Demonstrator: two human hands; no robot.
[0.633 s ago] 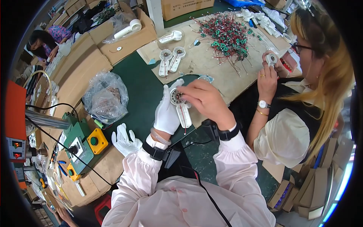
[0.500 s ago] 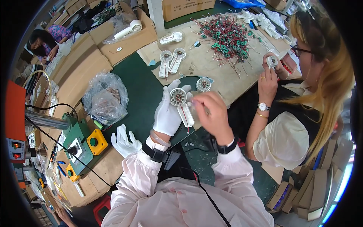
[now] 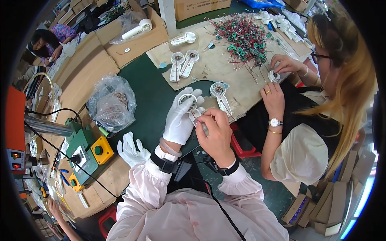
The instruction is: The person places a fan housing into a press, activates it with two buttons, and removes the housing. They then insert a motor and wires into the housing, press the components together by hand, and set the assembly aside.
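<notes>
My left hand (image 3: 177, 122), in a white glove, holds a white hand-fan shell (image 3: 187, 95), its round head facing up and thumb across it. A thin red wire (image 3: 193, 115) runs from the head down the handle. My bare right hand (image 3: 217, 132) is closed over the handle, fingertips pinching at the wire; the exact grip is partly hidden. Just right of the shell lies another fan shell (image 3: 223, 105) with a motor in its head. Beyond my hands lie two more fan shells (image 3: 175, 73), wires trailing from them.
A pile of green circuit boards with red wires (image 3: 245, 38) covers the far cardboard. At right a co-worker's hands hold a white fan part (image 3: 274, 76). A plastic bag of small parts (image 3: 112, 104), a loose white glove (image 3: 132, 149) and a yellow button box (image 3: 103, 150) are at left.
My right hand has come down and left onto the handle and wire. My left thumb has moved across the fan head. The co-worker's hands have lowered the fan part toward the table.
</notes>
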